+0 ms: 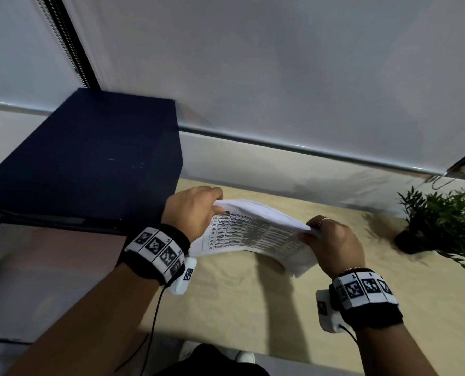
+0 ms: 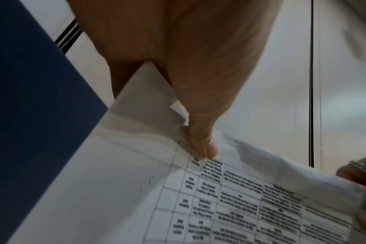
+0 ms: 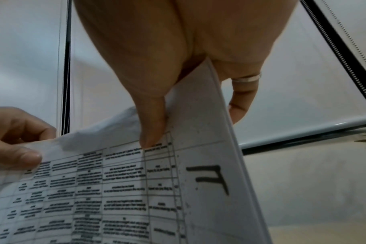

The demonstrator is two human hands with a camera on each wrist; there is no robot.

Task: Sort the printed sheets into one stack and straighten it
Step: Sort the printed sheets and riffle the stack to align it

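A stack of printed sheets point(image 1: 255, 234) with a table of text on the facing page stands on its long edge above the beige table point(image 1: 226, 308). My left hand point(image 1: 196, 210) grips its upper left corner, thumb on the printed face point(image 2: 203, 148). My right hand point(image 1: 331, 240) pinches the upper right corner, thumb in front point(image 3: 155, 125) and ringed finger behind. The sheets point(image 3: 119, 189) bow between the hands, and their top edges fan apart slightly. A handwritten mark sits in the right margin.
A dark blue box point(image 1: 84, 164) stands at the left, close to my left hand. A small potted plant point(image 1: 443, 226) sits at the right. White blinds point(image 1: 280, 77) hang behind the table. Shoes show under the near edge.
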